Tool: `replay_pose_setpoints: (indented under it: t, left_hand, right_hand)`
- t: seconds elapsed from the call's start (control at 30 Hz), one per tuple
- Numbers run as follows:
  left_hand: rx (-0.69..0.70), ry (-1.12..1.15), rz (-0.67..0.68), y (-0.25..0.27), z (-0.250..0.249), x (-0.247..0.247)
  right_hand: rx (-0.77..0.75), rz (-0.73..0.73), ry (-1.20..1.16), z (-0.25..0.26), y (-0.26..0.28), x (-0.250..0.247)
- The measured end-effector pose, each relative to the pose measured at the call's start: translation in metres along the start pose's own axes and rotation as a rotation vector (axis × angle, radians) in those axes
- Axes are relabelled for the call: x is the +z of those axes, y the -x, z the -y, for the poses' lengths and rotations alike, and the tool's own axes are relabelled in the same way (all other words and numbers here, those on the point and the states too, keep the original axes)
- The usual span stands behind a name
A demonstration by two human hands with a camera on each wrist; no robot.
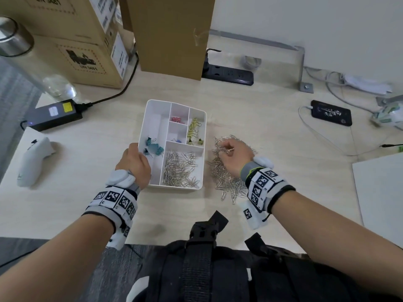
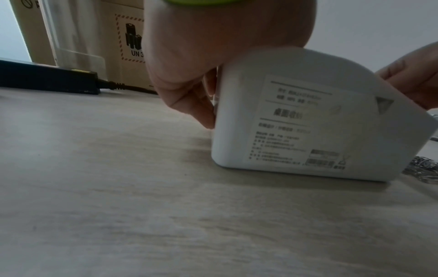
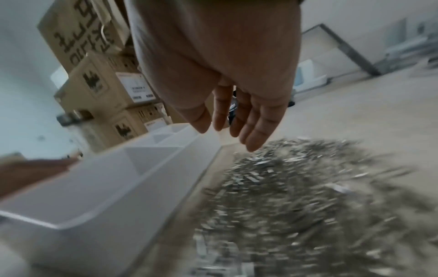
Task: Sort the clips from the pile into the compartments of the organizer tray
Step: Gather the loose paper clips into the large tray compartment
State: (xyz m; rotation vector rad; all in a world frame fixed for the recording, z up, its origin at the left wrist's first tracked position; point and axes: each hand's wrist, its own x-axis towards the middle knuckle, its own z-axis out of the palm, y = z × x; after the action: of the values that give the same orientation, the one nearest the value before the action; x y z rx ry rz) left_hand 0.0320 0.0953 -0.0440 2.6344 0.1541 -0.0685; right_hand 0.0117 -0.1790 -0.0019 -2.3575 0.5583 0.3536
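Note:
The white organizer tray (image 1: 157,118) sits mid-table. My left hand (image 1: 136,151) grips its near-left wall, thumb over the rim, fingers (image 2: 203,112) against the outer side of the tray (image 2: 308,121). Silver paper clips (image 1: 181,168) fill the near-right compartment. Teal binder clips (image 1: 154,147) lie in the long left one, yellow ones (image 1: 194,131) far right, pink ones (image 1: 177,119) far middle. To the right of the tray lies the pile of silver clips (image 1: 226,177). My right hand (image 1: 226,149) hovers over it, its fingers (image 3: 255,138) relaxed just above the blurred pile (image 3: 308,196), holding nothing I can see.
Cardboard boxes (image 1: 82,40) stand at the back left, with a black power adapter (image 1: 54,115) and a white controller (image 1: 32,162) to the left. A power strip (image 1: 229,74) lies behind the tray. A phone (image 1: 331,115) and cables lie at the right, near a white sheet (image 1: 381,192).

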Motion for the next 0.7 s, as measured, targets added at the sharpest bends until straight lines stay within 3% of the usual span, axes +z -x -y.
replay_pose_setpoints:
  t: [0.1, 0.27, 0.7]
  left_hand:
    - [-0.005, -0.018, 0.01, 0.0, -0.002, -0.001]
    - [-0.033, -0.041, 0.048, 0.001, -0.004, -0.004]
    - [-0.031, -0.058, 0.059, -0.002, -0.002, -0.003]
  right_hand:
    - [-0.033, 0.067, 0.372, -0.019, -0.009, -0.009]
    - [-0.141, 0.252, 0.651, -0.022, -0.015, -0.005]
    - [-0.304, 0.303, 0.828, -0.012, -0.024, 0.006]
